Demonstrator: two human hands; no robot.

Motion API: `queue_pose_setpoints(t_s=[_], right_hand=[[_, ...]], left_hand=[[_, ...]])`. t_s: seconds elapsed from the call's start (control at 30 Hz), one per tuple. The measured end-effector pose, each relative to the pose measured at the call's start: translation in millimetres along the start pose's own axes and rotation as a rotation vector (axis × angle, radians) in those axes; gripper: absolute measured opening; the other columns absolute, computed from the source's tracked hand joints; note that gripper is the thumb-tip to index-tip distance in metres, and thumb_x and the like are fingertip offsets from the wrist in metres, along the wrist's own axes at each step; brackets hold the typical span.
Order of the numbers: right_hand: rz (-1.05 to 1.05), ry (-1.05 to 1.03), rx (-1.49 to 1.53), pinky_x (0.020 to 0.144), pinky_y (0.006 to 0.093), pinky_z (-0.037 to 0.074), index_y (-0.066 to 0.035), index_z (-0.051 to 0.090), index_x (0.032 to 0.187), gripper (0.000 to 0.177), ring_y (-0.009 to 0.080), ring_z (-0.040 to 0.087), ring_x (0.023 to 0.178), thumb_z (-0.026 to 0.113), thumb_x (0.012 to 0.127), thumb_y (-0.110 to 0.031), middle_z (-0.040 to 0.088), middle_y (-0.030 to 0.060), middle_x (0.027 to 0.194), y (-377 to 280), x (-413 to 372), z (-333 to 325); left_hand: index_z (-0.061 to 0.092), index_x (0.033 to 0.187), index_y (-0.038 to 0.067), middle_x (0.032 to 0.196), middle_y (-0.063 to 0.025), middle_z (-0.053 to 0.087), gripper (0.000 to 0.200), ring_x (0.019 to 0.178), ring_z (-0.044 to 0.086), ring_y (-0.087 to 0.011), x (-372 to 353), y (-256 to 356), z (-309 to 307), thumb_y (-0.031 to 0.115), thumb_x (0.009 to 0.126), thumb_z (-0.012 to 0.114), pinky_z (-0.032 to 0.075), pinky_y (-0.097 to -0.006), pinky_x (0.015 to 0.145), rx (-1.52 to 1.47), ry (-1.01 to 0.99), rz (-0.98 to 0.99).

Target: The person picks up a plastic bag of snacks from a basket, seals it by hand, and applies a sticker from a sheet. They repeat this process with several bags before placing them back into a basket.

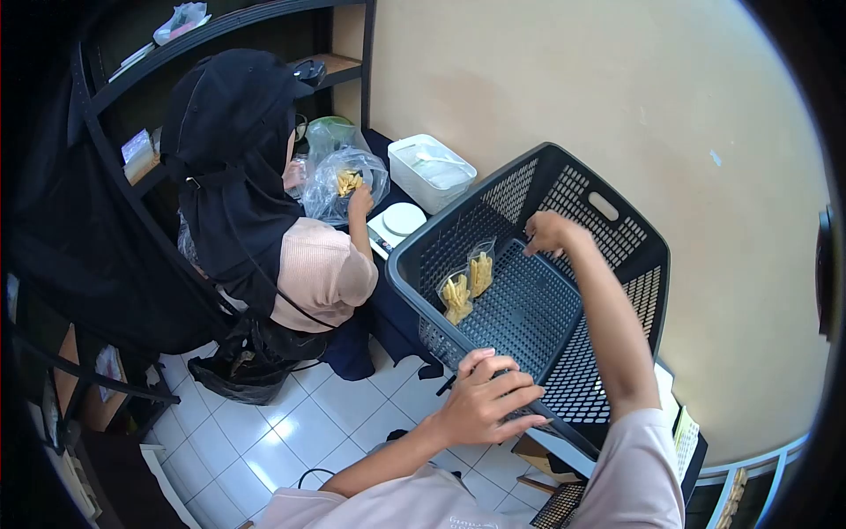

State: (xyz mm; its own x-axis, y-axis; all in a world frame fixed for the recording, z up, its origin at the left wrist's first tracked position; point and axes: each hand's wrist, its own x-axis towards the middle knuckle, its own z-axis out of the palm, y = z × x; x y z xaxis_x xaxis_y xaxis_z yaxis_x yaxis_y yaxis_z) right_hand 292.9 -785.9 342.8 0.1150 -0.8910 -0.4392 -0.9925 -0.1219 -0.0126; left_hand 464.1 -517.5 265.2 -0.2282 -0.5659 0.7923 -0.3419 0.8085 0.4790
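Observation:
A large dark grey plastic basket (656,291) with perforated walls stands tilted in view before me. My left hand (489,397) lies on its near rim, fingers spread. Inside the basket, my right hand (551,231) hangs near the far wall; its fingers are bent downward and somewhat apart, with nothing visible in them. Two clear packs of pale yellow stick-shaped snacks lie against the basket's left side: a nearer pack (456,298) and a farther pack (481,271). Neither hand touches these packs.
At the left, a person (308,273) handles snack pieces (349,182) in a clear plastic bag (330,194). A white scale (403,219) and a white tub (432,183) stand beside the basket. A black shelf (238,25) is behind; a wall (617,79) borders the right.

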Motion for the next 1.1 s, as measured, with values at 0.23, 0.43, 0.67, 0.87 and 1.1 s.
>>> queue_pose_setpoints(t_s=[0.23, 0.43, 0.67, 0.87, 1.1], right_hand=[[-0.207, 0.289, -0.155, 0.087, 0.0394, 0.054, 0.002, 0.057, 0.122, 0.066, 0.0388, 0.065, 0.099, 0.083, 0.067, -0.024, 0.059, 0.0249, 0.124, 10.7, 92.4, 99.1], [-0.258, 0.415, -0.001, 0.083, 0.0425, 0.053, -0.004, 0.069, 0.095, 0.026, 0.0366, 0.066, 0.092, 0.062, 0.070, -0.004, 0.070, 0.0191, 0.089, 7.0, 94.8, 110.5], [-0.357, 0.257, -0.093, 0.079, 0.0419, 0.054, -0.006, 0.069, 0.080, 0.012, 0.0347, 0.067, 0.091, 0.073, 0.069, -0.011, 0.070, 0.0166, 0.087, 14.0, 66.4, 82.0], [-0.425, 0.383, 0.062, 0.067, 0.0365, 0.054, -0.005, 0.068, 0.069, 0.006, 0.0305, 0.069, 0.074, 0.073, 0.067, -0.004, 0.069, 0.0155, 0.075, 27.2, 17.8, 27.3], [-0.402, 0.566, 0.623, 0.059, 0.0246, 0.047, 0.001, 0.060, 0.078, 0.013, 0.0075, 0.056, 0.061, 0.072, 0.075, -0.001, 0.061, 0.0033, 0.065, 21.3, -134.3, -24.3]], left_hand=[[0.073, 0.093, 0.019, 0.091, 0.0074, 0.063, 0.031, 0.096, 0.052, -0.0137, -0.9, 0.3, -1.6, 0.045, 0.075, 0.075, 0.025, -0.0406, 0.102, -0.017, -0.002, -0.007], [0.073, 0.095, 0.018, 0.092, 0.0070, 0.062, 0.033, 0.098, 0.051, -0.0134, -2.1, 0.0, -1.8, 0.046, 0.077, 0.074, 0.024, -0.0410, 0.102, -0.025, -0.024, 0.001], [0.072, 0.094, 0.017, 0.091, 0.0062, 0.062, 0.033, 0.097, 0.051, -0.0143, -2.6, 0.3, -1.0, 0.045, 0.077, 0.074, 0.023, -0.0416, 0.103, -0.027, -0.020, -0.005], [0.072, 0.093, 0.017, 0.092, 0.0054, 0.063, 0.033, 0.097, 0.051, -0.0157, -1.3, 0.6, -2.4, 0.045, 0.076, 0.074, 0.024, -0.0422, 0.102, -0.018, -0.023, 0.001], [0.073, 0.090, 0.016, 0.092, 0.0040, 0.064, 0.023, 0.096, 0.054, -0.0172, 11.0, 5.6, -17.6, 0.031, 0.074, 0.078, 0.025, -0.0406, 0.102, -0.111, -0.059, -0.017]])
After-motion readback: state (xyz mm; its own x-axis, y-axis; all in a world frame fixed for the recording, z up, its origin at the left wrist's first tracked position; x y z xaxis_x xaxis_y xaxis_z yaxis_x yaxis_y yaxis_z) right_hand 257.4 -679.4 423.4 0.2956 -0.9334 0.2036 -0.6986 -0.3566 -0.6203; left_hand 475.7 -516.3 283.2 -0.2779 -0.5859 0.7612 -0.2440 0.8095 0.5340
